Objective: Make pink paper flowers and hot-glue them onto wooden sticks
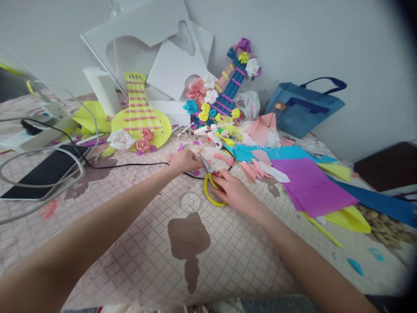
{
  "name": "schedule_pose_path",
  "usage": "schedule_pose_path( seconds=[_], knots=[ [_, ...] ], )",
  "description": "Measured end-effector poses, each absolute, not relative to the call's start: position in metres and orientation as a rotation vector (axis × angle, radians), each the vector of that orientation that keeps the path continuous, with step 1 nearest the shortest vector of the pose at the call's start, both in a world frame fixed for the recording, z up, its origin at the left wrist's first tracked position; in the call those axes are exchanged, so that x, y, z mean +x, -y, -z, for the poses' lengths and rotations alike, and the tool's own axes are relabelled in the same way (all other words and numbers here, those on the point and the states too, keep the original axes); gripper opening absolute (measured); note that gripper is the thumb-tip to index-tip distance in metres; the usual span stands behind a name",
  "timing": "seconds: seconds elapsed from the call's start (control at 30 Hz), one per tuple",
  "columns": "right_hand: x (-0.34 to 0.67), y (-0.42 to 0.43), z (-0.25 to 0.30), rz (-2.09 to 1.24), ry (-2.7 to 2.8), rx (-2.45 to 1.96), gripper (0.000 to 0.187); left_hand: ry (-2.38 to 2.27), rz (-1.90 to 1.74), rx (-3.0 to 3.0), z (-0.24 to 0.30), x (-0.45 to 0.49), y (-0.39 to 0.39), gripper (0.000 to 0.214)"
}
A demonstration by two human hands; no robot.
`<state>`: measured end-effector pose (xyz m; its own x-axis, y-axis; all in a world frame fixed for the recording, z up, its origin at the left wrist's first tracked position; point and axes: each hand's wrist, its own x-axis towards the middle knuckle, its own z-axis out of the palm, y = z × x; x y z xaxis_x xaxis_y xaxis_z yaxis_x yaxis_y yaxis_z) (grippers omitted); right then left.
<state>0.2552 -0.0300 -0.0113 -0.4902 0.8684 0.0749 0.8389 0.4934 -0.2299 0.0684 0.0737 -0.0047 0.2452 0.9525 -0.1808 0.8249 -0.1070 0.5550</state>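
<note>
My right hand (235,191) is closed on a pair of scissors (206,190) with yellow handles. Their metal blades point up and left, toward my left hand (185,161). That hand is closed in a pinch near the blade tips, and whatever sits between its fingers is too small to make out. Pink paper scraps (223,158) lie just beyond the blades. A white disc with holes (190,203) rests on the quilted cloth below the hands. Behind them lies a white glue gun (208,132).
A yellow paper guitar (141,115) leans at the back left, a blue guitar (232,89) with paper flowers at the back right. Purple paper (319,187) and a blue bag (299,111) are right. A black cable (130,165) runs from the left, near a tablet-like slab (39,174).
</note>
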Motion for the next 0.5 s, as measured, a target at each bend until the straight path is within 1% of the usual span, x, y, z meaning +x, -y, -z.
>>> schedule_pose_path(
  seconds=[0.07,0.2,0.37,0.5],
  knots=[
    [0.258,0.030,0.008,-0.246,2.577,-1.469,0.022,-1.613,-0.308,1.978,0.005,0.069,-0.073,0.025],
    [0.254,0.031,0.001,-0.154,2.558,-1.567,0.022,-1.632,-0.324,2.000,0.005,0.070,-0.070,0.028],
    [0.243,0.034,0.003,-0.055,2.483,-1.749,0.031,-1.612,-0.330,2.014,0.006,0.069,-0.071,0.030],
    [0.245,0.034,0.013,-0.123,2.347,-1.724,0.039,-1.594,-0.335,2.012,0.008,0.068,-0.073,0.029]
  ],
)
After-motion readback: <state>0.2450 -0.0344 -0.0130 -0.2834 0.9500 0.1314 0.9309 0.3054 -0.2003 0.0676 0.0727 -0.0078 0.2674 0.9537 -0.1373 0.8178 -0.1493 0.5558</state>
